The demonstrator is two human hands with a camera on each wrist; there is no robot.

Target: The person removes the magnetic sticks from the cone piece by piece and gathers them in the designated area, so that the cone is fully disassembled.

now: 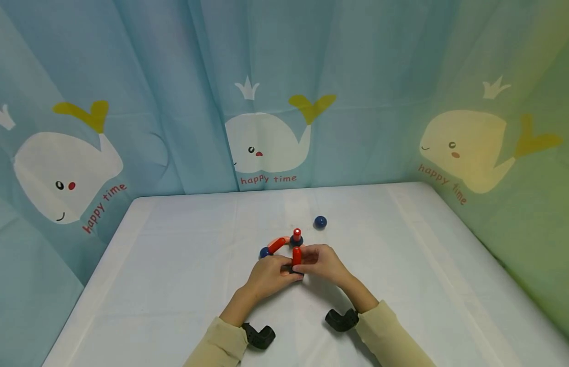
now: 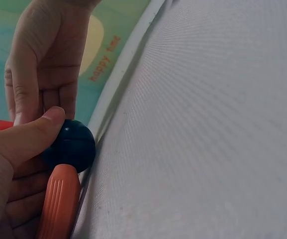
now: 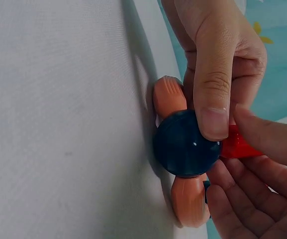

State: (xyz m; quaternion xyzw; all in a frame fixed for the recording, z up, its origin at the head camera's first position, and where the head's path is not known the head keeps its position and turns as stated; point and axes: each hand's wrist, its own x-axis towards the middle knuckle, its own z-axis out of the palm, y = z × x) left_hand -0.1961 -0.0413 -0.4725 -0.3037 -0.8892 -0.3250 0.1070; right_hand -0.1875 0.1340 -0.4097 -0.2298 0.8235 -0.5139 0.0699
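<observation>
My left hand (image 1: 268,275) grips a dark blue ball (image 3: 185,144), its thumb pressed on the ball. My right hand (image 1: 325,262) pinches a short red rod (image 1: 296,256) that stands upright against this ball. Two orange ribbed rods, one in front (image 3: 189,199) and one behind (image 3: 169,97) in the right wrist view, meet the ball low on its sides. Just beyond the hands, another red rod (image 1: 297,234) rises from a blue ball (image 1: 296,241). Left of it a tilted red rod (image 1: 277,244) meets a further blue ball (image 1: 265,252).
A loose blue ball (image 1: 320,222) lies on the white-covered table (image 1: 183,244), beyond the joined pieces. A blue-green curtain (image 1: 174,92) with printed whales hangs behind. Black devices (image 1: 260,336) sit at both wrists.
</observation>
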